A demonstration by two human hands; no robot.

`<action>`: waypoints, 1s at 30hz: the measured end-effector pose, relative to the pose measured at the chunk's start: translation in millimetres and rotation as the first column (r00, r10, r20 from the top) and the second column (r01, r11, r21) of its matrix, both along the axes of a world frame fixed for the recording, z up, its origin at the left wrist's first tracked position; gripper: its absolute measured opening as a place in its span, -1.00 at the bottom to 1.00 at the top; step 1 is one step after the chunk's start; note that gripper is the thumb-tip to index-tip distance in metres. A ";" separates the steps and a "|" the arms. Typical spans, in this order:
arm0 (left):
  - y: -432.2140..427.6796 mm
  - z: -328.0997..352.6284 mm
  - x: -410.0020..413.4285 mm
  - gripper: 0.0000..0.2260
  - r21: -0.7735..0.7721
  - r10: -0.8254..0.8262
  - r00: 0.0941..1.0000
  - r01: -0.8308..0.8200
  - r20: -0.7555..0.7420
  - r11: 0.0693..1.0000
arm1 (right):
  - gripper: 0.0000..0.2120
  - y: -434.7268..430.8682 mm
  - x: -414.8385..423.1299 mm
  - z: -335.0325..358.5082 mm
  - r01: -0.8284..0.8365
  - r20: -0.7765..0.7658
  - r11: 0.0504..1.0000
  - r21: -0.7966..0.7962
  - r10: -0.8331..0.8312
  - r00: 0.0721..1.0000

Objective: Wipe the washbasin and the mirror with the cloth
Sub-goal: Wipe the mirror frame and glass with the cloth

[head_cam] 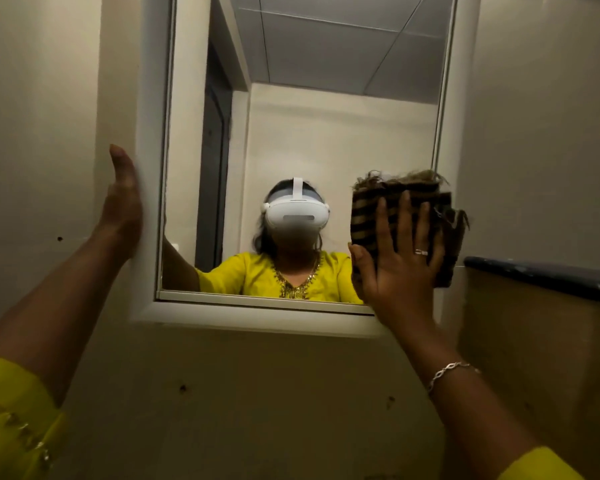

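A mirror (343, 150) in a white frame (146, 168) hangs on the wall straight ahead. My right hand (395, 258) presses a folded brown striped cloth (371, 206) with frayed edges flat against the glass at its lower right corner, fingers spread over it. My left hand (122, 202) is flat and open, its palm resting against the outer left side of the frame. The washbasin is out of view.
Beige walls surround the mirror. A dark-topped ledge (541, 275) juts out at the right, just beside the cloth. The mirror reflects a person in a yellow top, a dark doorway and ceiling tiles.
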State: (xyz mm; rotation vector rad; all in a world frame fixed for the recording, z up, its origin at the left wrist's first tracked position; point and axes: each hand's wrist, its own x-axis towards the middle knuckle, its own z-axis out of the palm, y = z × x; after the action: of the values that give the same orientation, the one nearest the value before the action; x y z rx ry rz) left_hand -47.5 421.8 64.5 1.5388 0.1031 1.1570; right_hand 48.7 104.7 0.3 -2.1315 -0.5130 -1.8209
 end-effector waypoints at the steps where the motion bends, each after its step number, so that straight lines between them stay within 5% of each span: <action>1: 1.2 0.2 1.3 0.09 0.000 -0.001 1.000 0.001 0.010 1.000 | -0.40 11.0 -2.9 -3.3 0.016 -0.031 0.996 0.084 -0.014 0.999; 5: 5.1 1.0 4.6 0.18 0.021 -0.004 1.000 0.004 0.020 1.000 | -0.39 51.3 -17.1 -3.8 0.032 -0.147 0.959 0.281 0.010 0.989; 8: 7.4 0.8 5.3 0.19 0.010 -0.008 0.999 0.007 0.033 1.000 | -0.38 78.5 -24.9 -8.6 0.018 -0.134 0.972 0.235 0.014 0.991; 19: -6.6 2.2 -10.3 -0.11 -0.021 -0.047 0.996 0.049 0.071 0.999 | -0.42 161.1 -51.7 -6.2 -0.137 0.057 0.946 -0.294 0.161 0.985; 23: -15.8 2.4 -11.0 -0.40 -0.042 -0.086 0.987 0.092 0.138 0.995 | -0.43 162.7 -51.5 4.0 -0.069 0.139 0.847 -0.527 0.166 0.976; 30: -13.7 2.0 -9.5 -0.38 -0.093 -0.166 0.980 0.177 0.112 0.980 | -0.45 150.0 -47.7 15.0 -0.008 0.150 0.565 -0.825 0.232 0.961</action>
State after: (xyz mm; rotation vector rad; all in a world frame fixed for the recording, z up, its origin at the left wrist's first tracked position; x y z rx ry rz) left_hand -57.0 408.1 66.4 1.3666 -0.0394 1.0751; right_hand 1.0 254.7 15.3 -2.2527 -1.8552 -1.9839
